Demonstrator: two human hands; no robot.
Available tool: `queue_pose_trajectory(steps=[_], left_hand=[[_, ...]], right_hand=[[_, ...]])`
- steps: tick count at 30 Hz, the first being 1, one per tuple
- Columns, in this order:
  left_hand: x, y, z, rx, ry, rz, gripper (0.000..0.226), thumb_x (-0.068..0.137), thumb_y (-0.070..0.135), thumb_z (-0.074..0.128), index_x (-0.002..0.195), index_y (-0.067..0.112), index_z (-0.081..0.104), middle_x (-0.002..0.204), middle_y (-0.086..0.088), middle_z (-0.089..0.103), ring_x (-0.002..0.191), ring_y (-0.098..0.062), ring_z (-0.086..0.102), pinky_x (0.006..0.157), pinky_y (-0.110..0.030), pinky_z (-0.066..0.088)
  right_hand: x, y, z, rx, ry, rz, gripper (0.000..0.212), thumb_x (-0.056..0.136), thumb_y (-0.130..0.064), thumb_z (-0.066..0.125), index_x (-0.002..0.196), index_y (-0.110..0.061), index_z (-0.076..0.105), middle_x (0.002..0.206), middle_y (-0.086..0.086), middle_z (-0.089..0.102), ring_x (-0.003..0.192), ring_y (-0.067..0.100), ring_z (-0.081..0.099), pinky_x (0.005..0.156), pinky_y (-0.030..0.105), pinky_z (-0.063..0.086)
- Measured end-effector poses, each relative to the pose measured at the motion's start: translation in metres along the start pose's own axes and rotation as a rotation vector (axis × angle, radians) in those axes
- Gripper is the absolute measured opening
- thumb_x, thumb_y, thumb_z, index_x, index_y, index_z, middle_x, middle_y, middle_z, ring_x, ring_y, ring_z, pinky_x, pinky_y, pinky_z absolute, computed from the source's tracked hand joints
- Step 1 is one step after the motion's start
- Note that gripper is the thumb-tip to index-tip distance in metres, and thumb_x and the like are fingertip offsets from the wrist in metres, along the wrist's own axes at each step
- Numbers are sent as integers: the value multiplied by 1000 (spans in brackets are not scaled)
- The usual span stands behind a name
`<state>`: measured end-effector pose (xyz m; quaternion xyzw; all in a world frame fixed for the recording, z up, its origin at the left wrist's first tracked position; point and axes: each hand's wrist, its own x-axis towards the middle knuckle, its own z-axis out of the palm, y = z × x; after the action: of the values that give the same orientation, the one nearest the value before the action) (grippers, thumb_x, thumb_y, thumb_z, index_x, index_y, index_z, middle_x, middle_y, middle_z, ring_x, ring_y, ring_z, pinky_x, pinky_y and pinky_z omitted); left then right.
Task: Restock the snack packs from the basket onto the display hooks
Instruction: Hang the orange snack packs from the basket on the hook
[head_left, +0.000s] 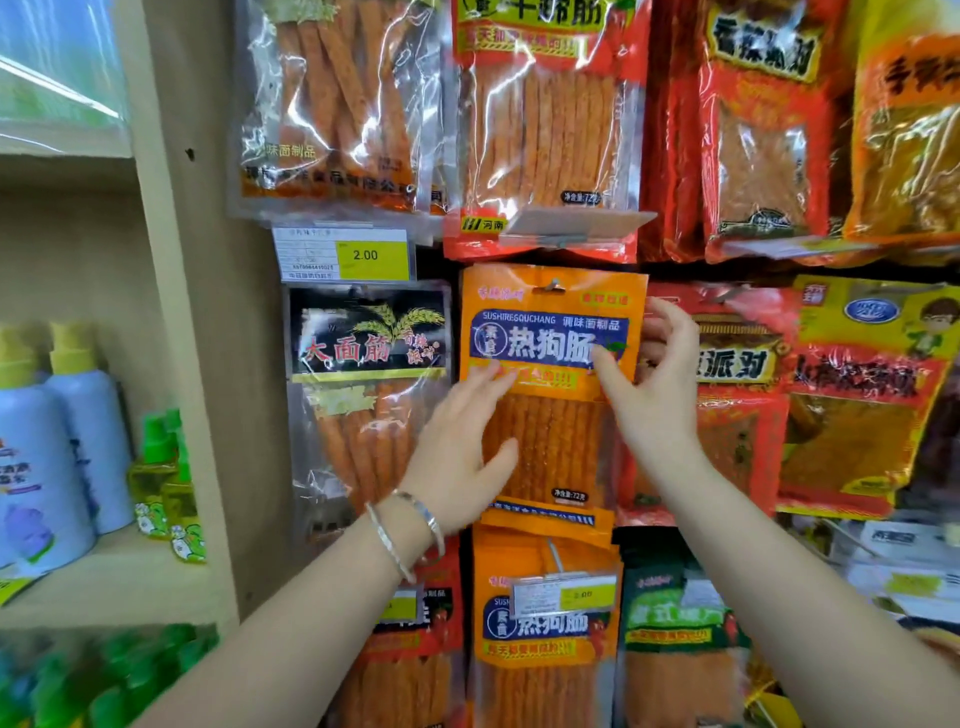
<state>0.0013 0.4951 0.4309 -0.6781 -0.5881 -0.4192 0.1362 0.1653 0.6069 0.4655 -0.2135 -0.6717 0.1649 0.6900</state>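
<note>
An orange snack pack (550, 332) with a blue label hangs on a display hook (553, 285) in the middle of the wall. My left hand (462, 441) lies flat against the pack's lower left front, fingers straight. My right hand (649, 379) holds the pack's right edge, thumb on the front and fingers curled behind it. A second pack of the same kind (545, 623) hangs directly below. The basket is not in view.
Other snack packs fill the hooks all around: a black-labelled pack (369, 389) to the left, red packs (743, 405) to the right, more above. A yellow price tag (371, 254) sits upper left. Bottles (67, 431) stand on a beige shelf at far left.
</note>
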Motion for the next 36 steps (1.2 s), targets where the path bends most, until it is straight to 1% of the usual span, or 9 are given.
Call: queue_pose_trajectory(steps=[5, 7, 11, 18, 23, 27, 32, 34, 36], left_hand=[[-30, -25, 31, 214, -91, 39, 70, 89, 35, 49, 148, 34, 13, 151, 20, -25, 141, -2, -15, 112, -36, 19], [-29, -29, 41, 292, -128, 27, 75, 89, 38, 48, 149, 34, 2, 147, 20, -36, 138, -2, -25, 110, -37, 24], [-6, -38, 52, 299, -164, -53, 81, 87, 42, 50, 150, 27, 0, 143, 14, -41, 137, -5, -24, 112, -35, 20], [33, -50, 65, 334, -305, -195, 89, 85, 42, 56, 150, 19, -1, 153, 1, -29, 145, -20, -10, 114, -39, 22], [44, -44, 61, 302, -375, -287, 89, 85, 41, 58, 150, 13, 3, 154, -4, -26, 145, -25, -6, 117, -40, 18], [40, -27, 47, 181, -357, -333, 78, 85, 37, 57, 148, 8, 20, 157, -8, -15, 143, -24, 17, 113, -29, 22], [-5, 9, 22, -75, -283, -288, 37, 89, 17, 58, 126, 13, 57, 147, -16, 35, 139, -16, 26, 104, -9, 16], [-46, 20, 14, -186, -141, -297, 27, 87, 7, 59, 113, 11, 65, 129, -12, 53, 117, -13, 49, 92, 3, 24], [-99, 25, 9, -280, -72, -389, 19, 87, 4, 59, 104, 8, 67, 107, -7, 62, 82, 0, 54, 76, 2, 34]], right_hand=[[-38, 35, -15, -599, -151, -488, 63, 82, -28, 66, 139, -20, 40, 147, 9, 34, 137, 30, 31, 108, 47, 30], [-44, 47, -15, -719, -279, -489, 72, 79, -33, 72, 142, -18, 40, 151, 12, 33, 140, 32, 29, 109, 53, 30], [-30, 56, -1, -915, -417, -433, 82, 74, -38, 77, 143, -12, 41, 151, 16, 33, 138, 33, 34, 110, 47, 26], [-6, 67, 34, -1101, -625, -272, 83, 91, -40, 56, 152, -16, 5, 160, 12, -2, 147, 24, 9, 116, 37, 15], [4, 55, 40, -1061, -720, -164, 73, 93, -19, 50, 152, -18, 7, 160, 10, -4, 146, 23, 11, 109, 40, 28], [6, 36, 29, -929, -782, -56, 62, 93, -20, 48, 150, -19, 22, 159, 9, 10, 135, 30, 36, 99, 42, 40], [-28, 9, -3, -589, -758, 70, 49, 92, -21, 55, 139, -16, 44, 143, 11, 41, 130, 26, 42, 105, 35, 36], [-58, -3, -18, -433, -655, 131, 38, 90, -19, 57, 128, -15, 54, 129, 7, 52, 112, 21, 54, 93, 29, 42], [-100, -15, -29, -270, -602, 227, 25, 89, -16, 60, 114, -18, 58, 113, 3, 57, 88, 13, 58, 80, 20, 43]])
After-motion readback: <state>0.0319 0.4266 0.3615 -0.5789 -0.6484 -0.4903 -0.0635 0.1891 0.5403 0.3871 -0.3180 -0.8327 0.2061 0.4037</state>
